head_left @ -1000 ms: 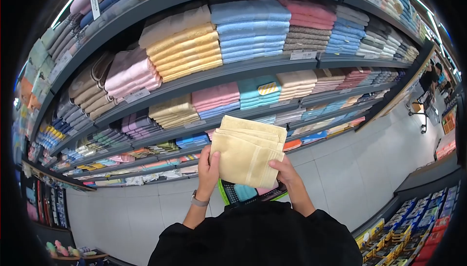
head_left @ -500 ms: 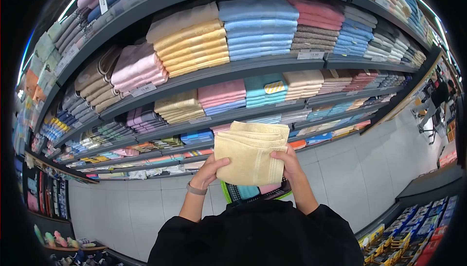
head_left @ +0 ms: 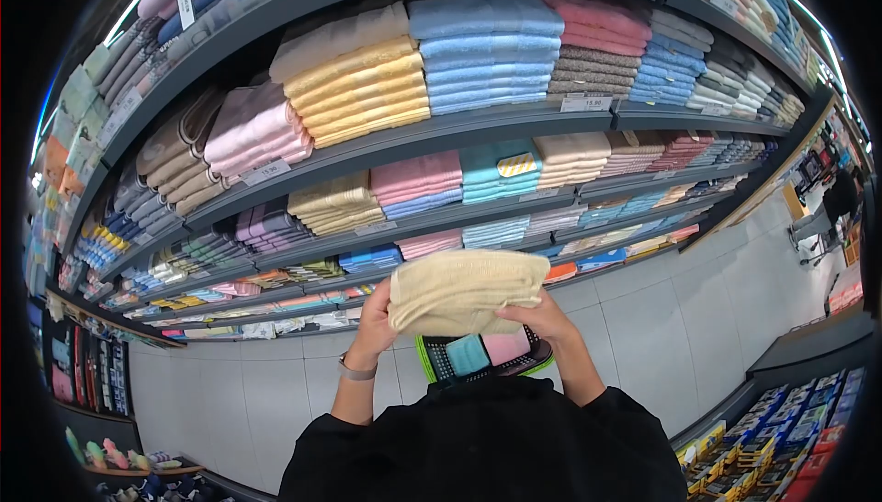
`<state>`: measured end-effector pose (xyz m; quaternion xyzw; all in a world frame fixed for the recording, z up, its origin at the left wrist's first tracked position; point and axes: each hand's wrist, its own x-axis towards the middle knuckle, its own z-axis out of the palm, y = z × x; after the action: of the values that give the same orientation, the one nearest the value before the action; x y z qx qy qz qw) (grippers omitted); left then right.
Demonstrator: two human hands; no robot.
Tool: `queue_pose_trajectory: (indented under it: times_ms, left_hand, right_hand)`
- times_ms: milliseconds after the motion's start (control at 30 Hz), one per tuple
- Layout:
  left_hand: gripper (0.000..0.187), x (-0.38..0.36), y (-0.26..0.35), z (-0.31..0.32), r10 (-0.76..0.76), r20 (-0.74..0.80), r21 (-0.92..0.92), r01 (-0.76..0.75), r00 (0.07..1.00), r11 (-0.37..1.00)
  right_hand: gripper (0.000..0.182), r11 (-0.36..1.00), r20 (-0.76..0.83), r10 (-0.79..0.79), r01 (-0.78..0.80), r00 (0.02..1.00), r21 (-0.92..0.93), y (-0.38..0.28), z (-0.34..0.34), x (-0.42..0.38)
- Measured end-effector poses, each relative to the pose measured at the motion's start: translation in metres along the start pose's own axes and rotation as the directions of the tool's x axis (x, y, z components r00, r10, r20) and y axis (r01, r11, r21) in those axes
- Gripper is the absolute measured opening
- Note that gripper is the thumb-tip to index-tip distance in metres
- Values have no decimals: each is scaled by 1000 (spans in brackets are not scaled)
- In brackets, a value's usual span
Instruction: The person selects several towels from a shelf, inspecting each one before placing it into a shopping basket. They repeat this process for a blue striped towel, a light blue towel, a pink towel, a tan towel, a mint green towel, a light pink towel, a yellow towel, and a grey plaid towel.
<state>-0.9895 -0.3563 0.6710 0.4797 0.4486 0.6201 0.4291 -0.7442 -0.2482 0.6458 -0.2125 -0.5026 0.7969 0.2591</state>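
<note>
A folded pale yellow towel (head_left: 469, 291) is held up in front of me between both hands, its layered folds turned toward me. My left hand (head_left: 375, 323) grips its left side, with the fingers partly hidden by the cloth. At the lower right edge, my right hand (head_left: 540, 315) pinches the towel. Below it stands a black basket with a green rim (head_left: 424, 355), partly covered by the towel and my body. Inside the basket lie a folded teal towel (head_left: 468, 353) and a folded pink towel (head_left: 506, 346).
Long shelves (head_left: 514, 118) ahead carry stacks of folded towels, including blue towels (head_left: 487, 52) and yellow towels (head_left: 358, 89). Tiled floor (head_left: 634, 327) runs beneath. Racks of packaged goods (head_left: 781, 438) stand at lower right. A person (head_left: 838, 203) is far right.
The towel has tilted and dropped slightly, so its folded edge now faces me. My left hand has shifted left and up, and more of the basket's contents shows.
</note>
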Motion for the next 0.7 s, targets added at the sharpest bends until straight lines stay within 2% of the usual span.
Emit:
queue_pose_trajectory:
  times_ms: [33,67,100,133,200,367,533,600,633,667,700]
  left_hand:
    - [42,4,6,-1,-1,-1,0,1,1000,1000]
    - [38,13,12,-3,176,134,26,-181,975,983]
    - [35,17,17,-3,339,268,27,-358,902,933]
    - [35,16,21,-4,338,266,27,-358,903,933]
    - [31,15,27,-5,315,246,175,-361,917,916]
    - [27,14,31,-5,344,223,205,-389,912,898]
    - [21,9,40,-2,346,235,271,-403,908,874]
    - [19,6,55,3,417,314,526,-522,853,672]
    - [19,4,65,8,415,313,530,-520,854,670]
    - [19,-1,75,13,447,339,606,-555,828,570]
    - [19,-5,81,17,471,366,672,-578,802,462]
  right_hand:
    - [44,993,6,-23,24,1000,-113,-5,3,-1]
    - [44,993,7,-22,23,1000,-113,-12,7,1]
    - [42,944,135,-208,236,969,-232,-26,16,6]
    - [41,838,282,-365,445,888,-317,-36,22,11]
    - [39,806,292,-350,445,890,-391,-39,23,14]
    - [43,682,300,-417,514,858,-521,-42,25,17]
    - [44,677,235,-445,496,864,-544,-40,24,16]
    - [43,668,194,-476,497,858,-554,-43,26,14]
    - [40,590,160,-545,511,823,-625,-44,26,15]
    - [38,510,132,-608,513,783,-691,-45,28,14]
    - [35,511,82,-636,498,767,-701,-47,35,12]
